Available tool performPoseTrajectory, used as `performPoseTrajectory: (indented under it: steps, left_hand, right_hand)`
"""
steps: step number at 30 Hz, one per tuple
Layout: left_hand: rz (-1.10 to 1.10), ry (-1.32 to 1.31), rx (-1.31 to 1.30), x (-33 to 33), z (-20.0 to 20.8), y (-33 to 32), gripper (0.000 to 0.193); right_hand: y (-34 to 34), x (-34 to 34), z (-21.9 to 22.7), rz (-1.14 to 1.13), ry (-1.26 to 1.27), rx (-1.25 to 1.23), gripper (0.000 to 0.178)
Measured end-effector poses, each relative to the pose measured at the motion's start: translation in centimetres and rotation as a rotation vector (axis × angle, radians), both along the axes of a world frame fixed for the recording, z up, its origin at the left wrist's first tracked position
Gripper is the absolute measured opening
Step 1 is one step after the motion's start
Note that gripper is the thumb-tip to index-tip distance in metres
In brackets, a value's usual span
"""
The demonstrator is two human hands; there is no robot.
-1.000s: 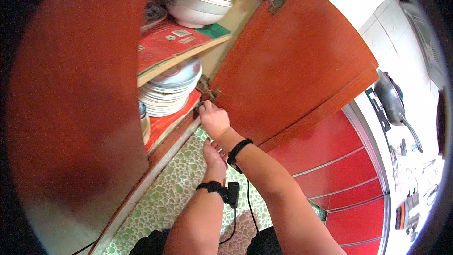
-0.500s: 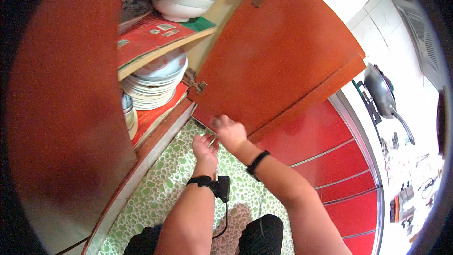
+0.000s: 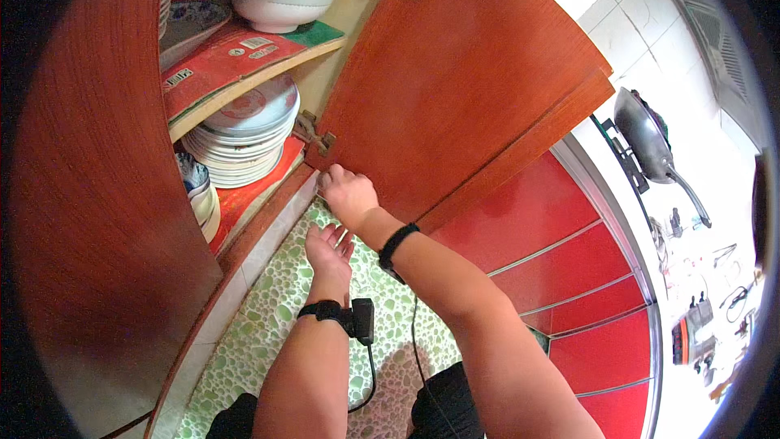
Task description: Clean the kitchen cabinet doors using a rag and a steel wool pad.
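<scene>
My right hand (image 3: 349, 197) reaches to the lower inner corner of the open wooden cabinet door (image 3: 471, 73), by the sill (image 3: 268, 219). Its fingers are closed, and whatever they pinch, if anything, is hidden. Just below it is my left hand (image 3: 329, 256), palm up, fingers apart and slightly bent, with nothing seen in it. Close to both hands, on the cabinet's bottom shelf, stands a stack of white plates (image 3: 244, 154). White bowls (image 3: 284, 4) are stacked on the shelf above.
Another wooden door (image 3: 97, 195) fills the left side. Green pebble-patterned flooring (image 3: 268, 333) lies below. Red drawer fronts (image 3: 536, 219) run along the right, under a counter with a wok (image 3: 646, 138). A cable (image 3: 416, 329) hangs by my right forearm.
My right hand has moved left and upward to the door's lower corner by the sill. My left hand has shifted slightly left, still palm up. The whole view has shifted a little.
</scene>
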State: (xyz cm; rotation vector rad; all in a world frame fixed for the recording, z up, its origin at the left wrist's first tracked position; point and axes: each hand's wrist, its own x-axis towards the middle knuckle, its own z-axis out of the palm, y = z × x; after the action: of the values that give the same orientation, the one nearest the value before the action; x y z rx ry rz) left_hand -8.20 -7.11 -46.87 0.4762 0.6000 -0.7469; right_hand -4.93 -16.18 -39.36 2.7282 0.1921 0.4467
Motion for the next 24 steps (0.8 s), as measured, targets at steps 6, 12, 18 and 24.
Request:
performPoseTrajectory:
  steps: [6,12,18,24]
  left_hand:
    - [-0.051,-0.018,-0.089,-0.9,2.3,-1.8,0.074]
    - [-0.078,-0.018,-0.117,-1.5,3.6,-1.8,0.073]
    - [-0.089,-0.030,-0.098,-1.2,3.3,-1.9,0.072]
    - [-0.097,-0.021,-0.095,-1.7,3.0,-2.6,0.070]
  right_hand:
    - [-5.1,-10.2,2.1,-0.106,0.094,-0.113,0.017]
    - [-7.5,-14.1,9.3,-0.109,-0.139,-0.223,0.008]
    - [-5.8,-13.9,15.6,-0.267,-0.457,-0.063,0.021]
    - [-7.1,-15.3,2.3,-0.229,-0.247,-0.047,0.014]
